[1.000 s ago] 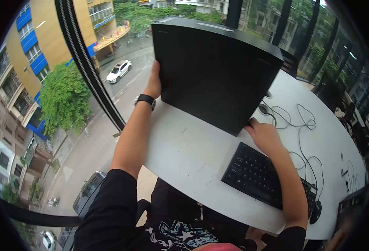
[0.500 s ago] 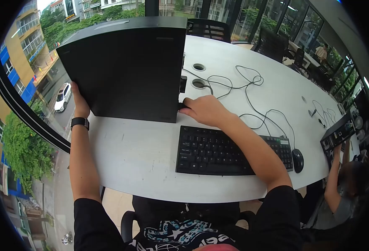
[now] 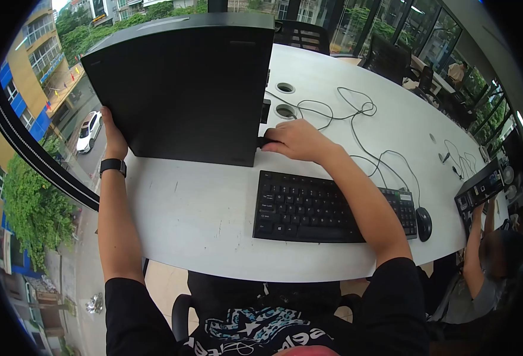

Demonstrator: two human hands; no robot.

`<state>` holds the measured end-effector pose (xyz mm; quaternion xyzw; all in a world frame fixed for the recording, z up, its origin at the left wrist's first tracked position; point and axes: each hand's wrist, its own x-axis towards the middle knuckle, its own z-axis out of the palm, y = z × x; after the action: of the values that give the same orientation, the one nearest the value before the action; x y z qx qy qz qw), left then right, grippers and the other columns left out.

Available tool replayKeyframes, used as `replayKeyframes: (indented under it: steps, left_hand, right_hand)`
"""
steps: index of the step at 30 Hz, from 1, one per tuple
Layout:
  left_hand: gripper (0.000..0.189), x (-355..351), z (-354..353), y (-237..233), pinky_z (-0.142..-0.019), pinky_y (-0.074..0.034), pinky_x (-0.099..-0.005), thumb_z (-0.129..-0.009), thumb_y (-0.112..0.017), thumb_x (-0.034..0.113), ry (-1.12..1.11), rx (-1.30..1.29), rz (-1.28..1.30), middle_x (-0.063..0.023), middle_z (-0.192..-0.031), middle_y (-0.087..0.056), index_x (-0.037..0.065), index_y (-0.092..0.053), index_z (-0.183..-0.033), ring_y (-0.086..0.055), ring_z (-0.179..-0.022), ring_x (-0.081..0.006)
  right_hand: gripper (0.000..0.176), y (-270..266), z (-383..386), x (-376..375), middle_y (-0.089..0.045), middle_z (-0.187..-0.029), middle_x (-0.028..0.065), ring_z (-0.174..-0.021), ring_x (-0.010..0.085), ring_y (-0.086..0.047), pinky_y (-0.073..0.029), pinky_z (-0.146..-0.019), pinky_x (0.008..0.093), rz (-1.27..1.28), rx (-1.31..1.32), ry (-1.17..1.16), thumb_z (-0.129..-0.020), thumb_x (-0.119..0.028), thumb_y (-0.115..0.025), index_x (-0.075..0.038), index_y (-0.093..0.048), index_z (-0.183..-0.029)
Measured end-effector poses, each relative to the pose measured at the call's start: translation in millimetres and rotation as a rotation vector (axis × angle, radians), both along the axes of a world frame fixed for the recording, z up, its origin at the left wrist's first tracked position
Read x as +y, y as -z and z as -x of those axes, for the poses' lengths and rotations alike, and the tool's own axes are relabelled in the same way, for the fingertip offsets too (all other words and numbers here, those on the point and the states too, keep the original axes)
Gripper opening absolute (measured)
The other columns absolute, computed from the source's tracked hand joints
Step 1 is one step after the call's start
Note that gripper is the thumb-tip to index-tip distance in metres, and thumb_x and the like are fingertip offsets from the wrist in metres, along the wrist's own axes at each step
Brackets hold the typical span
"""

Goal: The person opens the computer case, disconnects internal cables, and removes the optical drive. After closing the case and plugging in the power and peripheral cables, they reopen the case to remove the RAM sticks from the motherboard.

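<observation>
A black computer tower (image 3: 181, 95) stands upright on the white table (image 3: 184, 237), its broad side panel facing me. My left hand (image 3: 114, 139) holds the tower's left edge, thumb on the near side and the fingers mostly hidden behind it. At the tower's right edge, low down, my right hand (image 3: 294, 140) is closed around a black cable plug (image 3: 264, 142). The plug meets the tower's edge; how far it sits in the socket is hidden. Another black connector (image 3: 266, 111) sticks out just above. The black keyboard (image 3: 309, 210) lies below my right forearm.
A black mouse (image 3: 423, 224) rests beside the keyboard. Thin cables (image 3: 356, 118) loop across the table near two round cable holes (image 3: 285, 88). To the right, another person's hands hold an opened computer case (image 3: 479, 187). A window (image 3: 48, 172) borders the table at left.
The view has shifted slightly, so the table and keyboard appear a little higher. Both hands keep their hold, and my right hand remains at the tower's right edge with the plug.
</observation>
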<state>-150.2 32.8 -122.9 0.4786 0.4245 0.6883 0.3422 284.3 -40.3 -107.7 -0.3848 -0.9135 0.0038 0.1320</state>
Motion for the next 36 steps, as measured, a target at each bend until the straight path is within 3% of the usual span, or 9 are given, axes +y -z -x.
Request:
replayKeyframes:
  steps: [8,10,15,22,23,24,27,31,36]
  left_hand:
    - [0.096,-0.5,0.2,-0.2,-0.118,-0.033,-0.0343,-0.1,-0.029,0.076,0.029,0.018,-0.029,-0.0161,-0.151,-0.048,-0.003,-0.036,-0.154,-0.048,-0.137,-0.0255]
    - [0.095,-1.6,4.1,-0.1,-0.119,-0.033,-0.0342,-0.101,-0.029,0.075,0.034,0.006,-0.014,-0.016,-0.151,-0.048,-0.003,-0.036,-0.154,-0.048,-0.137,-0.0255]
    - [0.093,-1.7,-3.5,-1.9,-0.119,-0.033,-0.0342,-0.102,-0.028,0.074,-0.01,-0.012,-0.021,-0.0157,-0.152,-0.047,-0.003,-0.036,-0.154,-0.048,-0.138,-0.0254]
    - [0.093,7.5,3.4,5.7,-0.121,-0.029,-0.0335,-0.101,-0.028,0.074,-0.055,-0.022,-0.021,-0.0149,-0.154,-0.046,-0.001,-0.034,-0.156,-0.045,-0.141,-0.0247]
    - [0.093,10.6,7.0,9.3,-0.121,-0.029,-0.0335,-0.101,-0.028,0.074,-0.052,-0.026,-0.019,-0.0149,-0.154,-0.046,-0.001,-0.034,-0.156,-0.045,-0.141,-0.0247]
    - [0.093,14.1,11.5,12.0,-0.121,-0.029,-0.0335,-0.102,-0.029,0.074,-0.041,-0.033,-0.039,-0.0143,-0.155,-0.044,-0.001,-0.033,-0.157,-0.044,-0.142,-0.0244]
    - [0.093,23.6,20.0,16.6,-0.122,-0.028,-0.0341,-0.101,-0.031,0.074,-0.019,-0.048,-0.069,-0.0122,-0.158,-0.042,0.0,-0.032,-0.158,-0.042,-0.143,-0.0248]
    - [0.092,21.6,18.1,14.3,-0.122,-0.028,-0.0349,-0.101,-0.033,0.074,-0.032,-0.068,-0.068,-0.0111,-0.159,-0.041,0.002,-0.032,-0.158,-0.042,-0.144,-0.0247]
    - [0.091,23.3,21.1,15.9,-0.122,-0.027,-0.0348,-0.102,-0.031,0.073,-0.038,-0.069,-0.069,-0.0113,-0.159,-0.04,0.002,-0.031,-0.159,-0.04,-0.144,-0.0244]
  right_hand:
    - [0.041,-18.1,-28.3,-29.1,-0.065,-0.073,0.014,-0.074,0.0325,-0.066,-0.049,-0.066,0.0419,0.086,-0.273,0.155,-0.1,-0.043,-0.06,-0.004,-0.069,-0.089]
    - [0.036,-25.3,-41.5,-27.8,-0.066,-0.079,0.014,-0.082,0.03,-0.065,-0.049,-0.071,0.0412,-0.027,0.089,0.16,-0.098,-0.038,-0.064,-0.003,-0.072,-0.095]
    - [0.033,-38.8,-19.5,-19.6,-0.071,-0.097,0.012,-0.106,0.0299,-0.059,-0.04,-0.105,0.0425,-0.039,0.169,-0.068,-0.096,-0.034,-0.068,-0.003,-0.075,-0.106]
    - [0.032,0.4,-62.8,-6.0,-0.071,-0.109,0.0136,-0.119,0.0287,-0.059,-0.018,-0.127,0.0492,0.212,0.221,0.041,-0.099,-0.034,-0.062,-0.006,-0.077,-0.101]
    - [0.03,7.0,-69.4,-1.9,-0.072,-0.109,0.0131,-0.116,0.0281,-0.06,-0.032,-0.12,0.0468,0.162,0.257,0.016,-0.099,-0.032,-0.063,-0.004,-0.076,-0.101]
    - [0.03,3.2,-70.0,-3.4,-0.072,-0.109,0.0131,-0.116,0.0281,-0.06,-0.032,-0.12,0.0468,0.161,0.256,0.021,-0.099,-0.032,-0.063,-0.004,-0.076,-0.101]
    - [0.025,5.4,-78.0,-0.3,-0.073,-0.105,0.0135,-0.103,0.0318,-0.065,-0.05,-0.089,0.0425,0.127,0.499,0.18,-0.096,-0.024,-0.067,-0.001,-0.075,-0.102]
    - [0.026,21.0,-83.7,12.6,-0.073,-0.104,0.0145,-0.096,0.0334,-0.065,-0.051,-0.089,0.0428,-0.16,0.411,0.444,-0.092,-0.026,-0.069,-0.003,-0.076,-0.1]
    - [0.026,22.4,-82.7,9.2,-0.075,-0.094,0.013,-0.094,0.031,-0.066,-0.052,-0.084,0.0423,-0.094,0.251,0.461,-0.091,-0.028,-0.07,-0.002,-0.077,-0.091]
